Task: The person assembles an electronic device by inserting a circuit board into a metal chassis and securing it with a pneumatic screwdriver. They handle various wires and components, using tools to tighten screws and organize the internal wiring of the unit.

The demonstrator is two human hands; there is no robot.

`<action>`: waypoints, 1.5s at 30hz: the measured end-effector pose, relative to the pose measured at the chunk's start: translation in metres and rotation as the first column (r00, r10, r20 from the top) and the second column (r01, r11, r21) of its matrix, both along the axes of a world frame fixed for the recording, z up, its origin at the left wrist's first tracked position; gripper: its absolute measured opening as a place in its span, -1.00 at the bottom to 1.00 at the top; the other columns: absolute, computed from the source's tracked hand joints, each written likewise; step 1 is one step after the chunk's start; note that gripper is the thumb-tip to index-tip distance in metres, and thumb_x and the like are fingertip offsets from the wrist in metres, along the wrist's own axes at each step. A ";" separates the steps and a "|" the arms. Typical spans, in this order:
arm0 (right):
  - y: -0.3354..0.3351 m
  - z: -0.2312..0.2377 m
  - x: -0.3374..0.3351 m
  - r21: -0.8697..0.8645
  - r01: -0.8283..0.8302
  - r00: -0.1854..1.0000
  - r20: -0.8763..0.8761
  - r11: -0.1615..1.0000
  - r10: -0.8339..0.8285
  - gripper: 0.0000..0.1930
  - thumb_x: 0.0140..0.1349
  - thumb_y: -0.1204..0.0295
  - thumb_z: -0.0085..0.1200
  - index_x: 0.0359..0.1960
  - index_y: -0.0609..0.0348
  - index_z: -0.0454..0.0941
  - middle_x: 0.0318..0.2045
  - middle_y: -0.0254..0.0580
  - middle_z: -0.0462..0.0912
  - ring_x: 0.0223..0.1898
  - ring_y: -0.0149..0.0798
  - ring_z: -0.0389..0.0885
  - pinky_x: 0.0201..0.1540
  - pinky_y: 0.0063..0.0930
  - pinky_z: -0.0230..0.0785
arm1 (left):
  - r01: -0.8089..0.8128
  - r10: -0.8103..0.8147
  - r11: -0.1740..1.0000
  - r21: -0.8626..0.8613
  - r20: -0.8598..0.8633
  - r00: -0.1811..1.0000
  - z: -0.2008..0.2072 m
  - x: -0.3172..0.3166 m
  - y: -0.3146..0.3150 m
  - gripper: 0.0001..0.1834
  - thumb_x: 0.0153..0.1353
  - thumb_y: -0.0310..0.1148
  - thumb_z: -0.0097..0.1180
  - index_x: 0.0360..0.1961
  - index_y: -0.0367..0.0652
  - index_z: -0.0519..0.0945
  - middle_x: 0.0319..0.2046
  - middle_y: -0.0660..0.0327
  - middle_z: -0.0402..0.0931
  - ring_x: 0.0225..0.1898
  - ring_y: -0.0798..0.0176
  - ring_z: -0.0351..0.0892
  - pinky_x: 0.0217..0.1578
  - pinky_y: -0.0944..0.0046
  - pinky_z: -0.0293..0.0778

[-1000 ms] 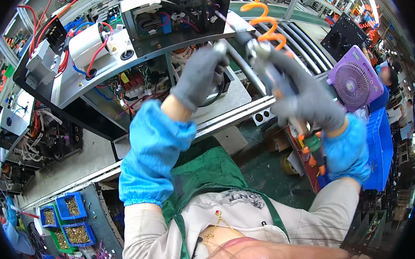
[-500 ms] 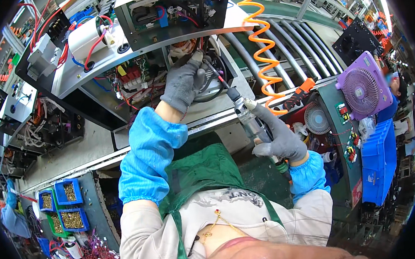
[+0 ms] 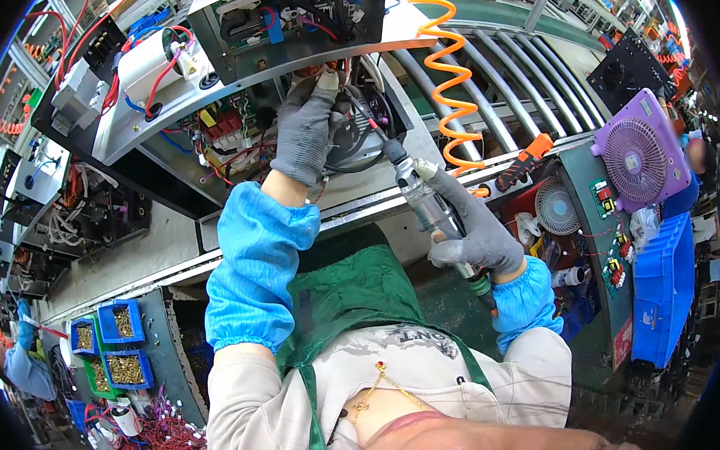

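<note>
My right hand [image 3: 486, 235], in a grey glove, is wrapped round a power screwdriver [image 3: 426, 198] with a clear-looking barrel. Its long bit slants up and left into an open metal chassis [image 3: 421, 139]. Inside that chassis my gloved left hand [image 3: 305, 137] reaches under the upper panel [image 3: 284, 69], fingers closed near the bit's end. What they pinch is hidden. A copper coil shows partly by the fingertips. Left of this hand lies a circuit board with red parts [image 3: 226, 126], among wires. Black cables loop beside the bit.
An orange coiled air hose [image 3: 455, 87] hangs over the roller conveyor [image 3: 508, 92]. Purple fan [image 3: 635, 159] and blue crate [image 3: 662, 289] stand at the right. Blue and green bins of brass fasteners [image 3: 126, 370] and bundled wires [image 3: 171, 439] lie at the left. Another person's blue sleeve [image 3: 25, 328] shows far left.
My right hand and the screwdriver have shifted slightly left and up, the bit reaching deeper into the chassis. My left hand has moved a little up and left. The view has also shifted slightly.
</note>
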State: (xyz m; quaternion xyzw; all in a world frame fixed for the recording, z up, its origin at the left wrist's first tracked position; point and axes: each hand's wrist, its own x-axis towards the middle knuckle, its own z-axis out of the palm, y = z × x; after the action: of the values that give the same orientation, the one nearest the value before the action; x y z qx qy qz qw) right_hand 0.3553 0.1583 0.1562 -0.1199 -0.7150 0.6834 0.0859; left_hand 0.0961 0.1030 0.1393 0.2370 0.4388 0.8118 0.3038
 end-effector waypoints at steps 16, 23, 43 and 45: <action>-0.005 -0.016 -0.003 -0.372 0.039 0.999 -0.018 0.928 -0.049 0.18 -0.43 0.34 0.37 0.38 -0.09 -0.05 -0.31 -0.11 0.48 -0.56 -0.33 0.56 -0.53 -0.48 0.50 | 0.043 -0.131 0.978 -0.203 -0.444 0.886 0.031 -0.003 -0.014 -0.71 0.27 -0.20 0.03 -0.11 -0.13 0.57 -0.38 0.31 0.60 -0.49 0.55 0.45 -0.49 0.52 0.43; -0.010 -0.022 -0.004 -0.492 -0.021 0.992 -0.116 0.870 -0.042 0.13 -0.37 0.37 0.33 0.38 -0.08 -0.03 -0.21 -0.18 0.47 -0.34 -0.38 0.52 -0.39 -0.50 0.46 | -0.185 0.138 0.976 -0.113 -0.335 0.932 0.034 0.005 -0.009 -0.75 0.26 -0.20 0.03 -0.25 -0.18 0.57 -0.47 0.24 0.60 -0.60 0.51 0.46 -0.67 0.51 0.36; -0.015 -0.018 0.021 -0.493 0.064 0.924 -0.299 0.868 -0.238 0.14 -0.35 0.34 0.34 0.38 -0.17 -0.06 -0.28 -0.07 0.46 -0.47 -0.32 0.55 -0.51 -0.49 0.50 | -0.566 0.479 0.823 0.042 -0.586 0.653 0.060 0.002 0.022 -0.76 0.19 -0.31 0.11 -0.42 -0.32 0.57 -0.59 0.11 0.57 -0.65 0.33 0.53 -0.64 0.37 0.41; -0.016 -0.024 0.025 -0.525 0.059 0.904 -0.333 0.849 -0.268 0.13 -0.34 0.35 0.34 0.38 -0.21 -0.07 -0.30 -0.07 0.46 -0.54 -0.33 0.54 -0.53 -0.49 0.50 | -0.593 0.562 0.685 0.424 -0.825 0.058 0.038 -0.004 0.017 -0.79 0.20 -0.31 0.09 -0.36 -0.29 0.58 -0.57 0.13 0.57 -0.57 0.33 0.57 -0.58 0.35 0.43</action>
State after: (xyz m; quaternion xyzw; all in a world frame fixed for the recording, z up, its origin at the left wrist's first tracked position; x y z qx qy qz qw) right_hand 0.3801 0.1426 0.1324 -0.0598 -0.4666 0.8455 0.2526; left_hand 0.0923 0.1202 0.1768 0.4483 0.5945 0.5723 -0.3436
